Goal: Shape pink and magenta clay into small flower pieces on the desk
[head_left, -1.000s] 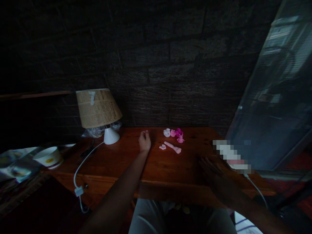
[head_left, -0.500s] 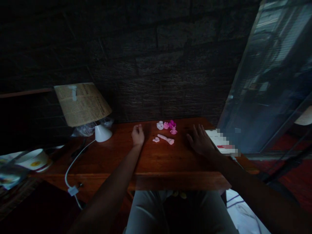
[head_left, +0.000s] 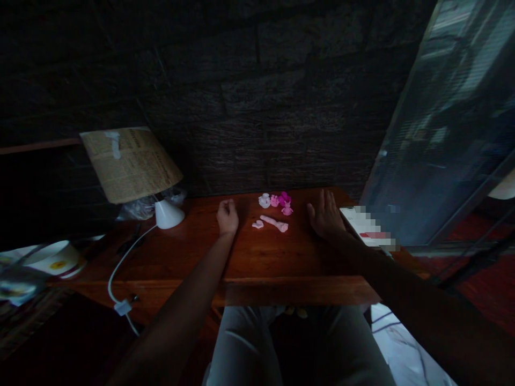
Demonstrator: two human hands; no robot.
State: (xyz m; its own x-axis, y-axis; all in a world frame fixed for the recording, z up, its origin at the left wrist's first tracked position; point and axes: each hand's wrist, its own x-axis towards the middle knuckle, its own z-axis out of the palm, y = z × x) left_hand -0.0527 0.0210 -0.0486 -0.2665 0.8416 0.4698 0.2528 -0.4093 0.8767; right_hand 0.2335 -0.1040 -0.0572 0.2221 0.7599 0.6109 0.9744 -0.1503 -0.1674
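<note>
On the tabletop [head_left: 277,260], the right hand [head_left: 326,217] lies spread near the far right corner; the left hand [head_left: 228,218] curls loosely, palm hidden. Four modelled pieces [head_left: 274,201] clustered by the far edge look finished; farther from that edge, a pink stick [head_left: 274,222] and scrap [head_left: 258,224] lie apart, seemingly unfinished.

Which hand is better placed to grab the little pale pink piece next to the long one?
Probably the left hand: it is closer to the little piece, and the long pink piece lies between that and the right hand.
</note>
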